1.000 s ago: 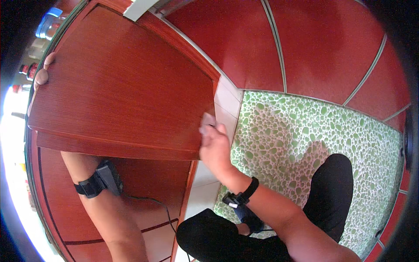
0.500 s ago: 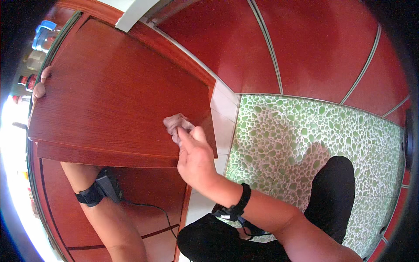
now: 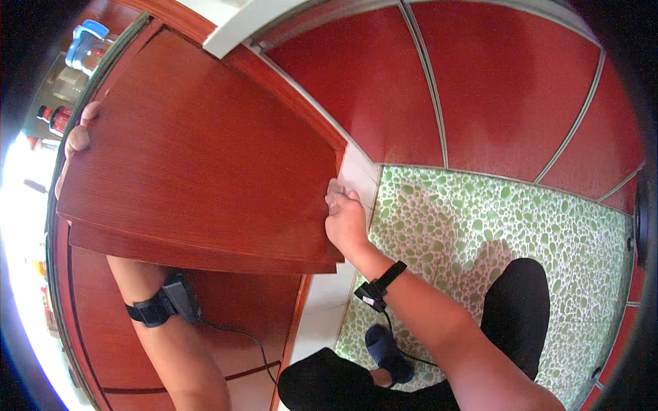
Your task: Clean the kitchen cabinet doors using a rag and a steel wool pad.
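An open red-brown wooden cabinet door (image 3: 205, 151) fills the left half of the head view. My left hand (image 3: 79, 139) grips its far left edge from behind; only the fingertips curl over onto the front, and the rest is hidden by the door. That forearm passes behind the panel. At the door's right edge, my right hand (image 3: 346, 222) is closed round a crumpled greyish-pink cloth (image 3: 334, 188). Most of the cloth is hidden in the fingers, and it touches the edge there.
Bottles and a blue-lidded clear jug (image 3: 87, 46) stand on the counter at far left. Red panels (image 3: 507, 89) line the far side. The green pebble-patterned floor (image 3: 425, 253) lies right, with my slippered foot (image 3: 387, 353) on it. A white bar (image 3: 240, 27) juts in above the door.
My right hand has moved right with the cloth, from the door's face to its right edge. The left hand keeps its grip. The view has shifted slightly, and my slippered foot now shows.
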The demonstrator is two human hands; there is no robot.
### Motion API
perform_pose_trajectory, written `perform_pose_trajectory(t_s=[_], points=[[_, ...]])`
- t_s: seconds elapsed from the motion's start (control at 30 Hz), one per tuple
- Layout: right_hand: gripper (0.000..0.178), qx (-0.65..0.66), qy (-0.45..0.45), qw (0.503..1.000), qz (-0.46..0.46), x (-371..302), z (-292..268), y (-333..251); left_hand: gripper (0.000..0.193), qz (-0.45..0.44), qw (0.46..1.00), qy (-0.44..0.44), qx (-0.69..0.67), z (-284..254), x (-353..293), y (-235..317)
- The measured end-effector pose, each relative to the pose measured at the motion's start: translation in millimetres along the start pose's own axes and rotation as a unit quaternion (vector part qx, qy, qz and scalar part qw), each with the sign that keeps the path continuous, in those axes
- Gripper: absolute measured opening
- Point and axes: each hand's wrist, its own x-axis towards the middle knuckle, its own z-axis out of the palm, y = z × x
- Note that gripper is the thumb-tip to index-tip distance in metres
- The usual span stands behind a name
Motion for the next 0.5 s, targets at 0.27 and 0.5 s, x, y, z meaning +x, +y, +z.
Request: perform_pose_trajectory(t_s=[0.27, 0.5], points=[[0.039, 0.051, -0.012, 0.998, -0.047, 43, 8, -12, 0.043, -0.05, 0.998, 0.016, -0.04, 5, -14, 7], [0.035, 0.067, -0.069, 0.991, -0.091, 59, 18, -92, 0.043, 0.01, 0.989, -0.09, -0.116, 15, -46, 6]])
